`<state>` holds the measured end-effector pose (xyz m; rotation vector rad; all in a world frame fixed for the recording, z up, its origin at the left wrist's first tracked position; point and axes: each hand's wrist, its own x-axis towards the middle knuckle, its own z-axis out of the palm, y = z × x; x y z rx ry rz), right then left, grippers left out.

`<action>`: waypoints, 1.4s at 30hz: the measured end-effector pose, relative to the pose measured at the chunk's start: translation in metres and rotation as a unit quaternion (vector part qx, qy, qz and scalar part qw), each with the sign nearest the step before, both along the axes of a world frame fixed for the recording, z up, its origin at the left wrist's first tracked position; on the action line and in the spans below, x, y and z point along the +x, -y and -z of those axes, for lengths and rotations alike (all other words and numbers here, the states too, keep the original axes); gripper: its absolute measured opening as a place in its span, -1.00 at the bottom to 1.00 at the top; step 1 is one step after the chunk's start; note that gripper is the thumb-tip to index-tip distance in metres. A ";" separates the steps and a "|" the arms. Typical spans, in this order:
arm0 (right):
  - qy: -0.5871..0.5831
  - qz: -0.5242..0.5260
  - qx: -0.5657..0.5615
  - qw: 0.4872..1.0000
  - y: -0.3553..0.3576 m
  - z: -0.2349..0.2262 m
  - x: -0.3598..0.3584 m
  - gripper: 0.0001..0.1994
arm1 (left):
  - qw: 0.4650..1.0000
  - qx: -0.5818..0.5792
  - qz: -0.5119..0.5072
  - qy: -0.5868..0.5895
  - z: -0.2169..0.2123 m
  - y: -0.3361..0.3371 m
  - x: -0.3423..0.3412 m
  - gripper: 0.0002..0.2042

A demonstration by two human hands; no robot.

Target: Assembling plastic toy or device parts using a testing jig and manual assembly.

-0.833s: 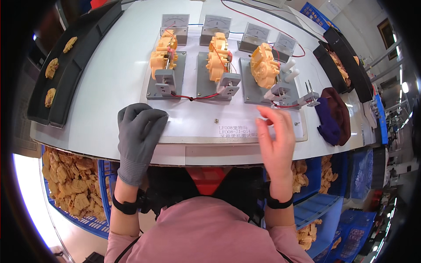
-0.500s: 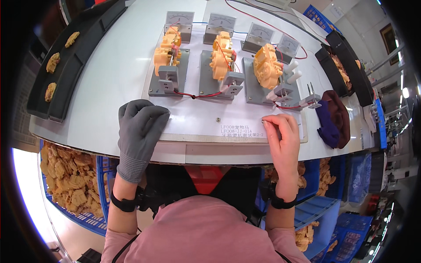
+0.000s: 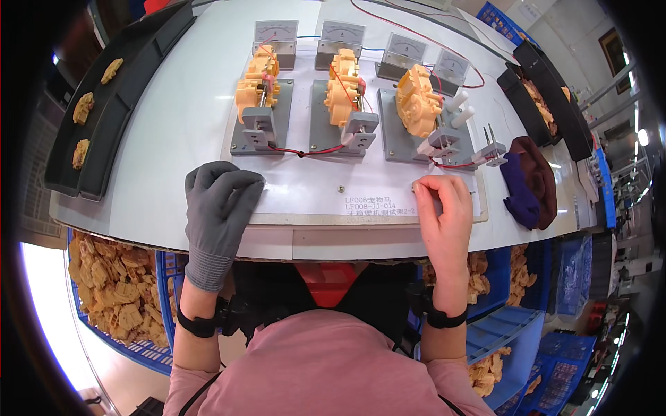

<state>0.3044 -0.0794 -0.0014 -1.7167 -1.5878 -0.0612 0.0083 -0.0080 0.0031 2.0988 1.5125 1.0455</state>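
Note:
My left hand [image 3: 220,201], in a grey knit glove, rests at the near left of a white base board [image 3: 298,201]. Its thumb and fingers are pressed together, and whatever lies between them is hidden. My bare right hand [image 3: 445,211] sits at the board's near right, closed in a pinch; I cannot make out anything in it. Beyond them stand three grey test fixtures, each carrying a yellow plastic gearbox: left [image 3: 258,80], middle [image 3: 343,90] and right [image 3: 418,104]. Red and black wires [image 3: 300,154] link the fixtures. Neither hand touches a gearbox.
Analog panel meters [image 3: 276,35] line the back. A black tray [image 3: 66,163] with yellow parts lies left; another black bin [image 3: 527,104] stands right, near a purple-brown cloth [image 3: 528,184]. Blue crates of yellow parts [image 3: 118,291] sit below the table edge.
The whole view has shifted slightly. Both hands keep nearly the same closed pose and place on the board, and the gearboxes stay on their fixtures.

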 end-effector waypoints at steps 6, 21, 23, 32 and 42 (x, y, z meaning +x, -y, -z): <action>-0.015 -0.006 -0.014 1.000 0.000 -0.003 0.001 -0.90 | 1.000 0.001 0.005 0.009 0.002 0.000 -0.001 -0.88; -0.010 -0.003 0.004 1.000 -0.001 0.000 -0.003 -0.91 | 1.000 0.010 0.005 0.015 0.001 0.000 -0.004 -0.84; -0.005 -0.011 0.005 1.000 -0.002 0.000 -0.003 -0.92 | 1.000 0.009 0.001 0.018 0.004 0.002 -0.007 -0.83; -0.021 0.003 -0.017 1.000 0.002 -0.002 -0.001 -0.92 | 0.998 -0.040 0.025 0.037 -0.002 0.003 -0.006 -0.74; -0.026 0.003 -0.013 1.000 0.001 0.000 -0.004 -0.92 | 0.996 -0.067 0.038 0.042 -0.004 0.004 -0.010 -0.72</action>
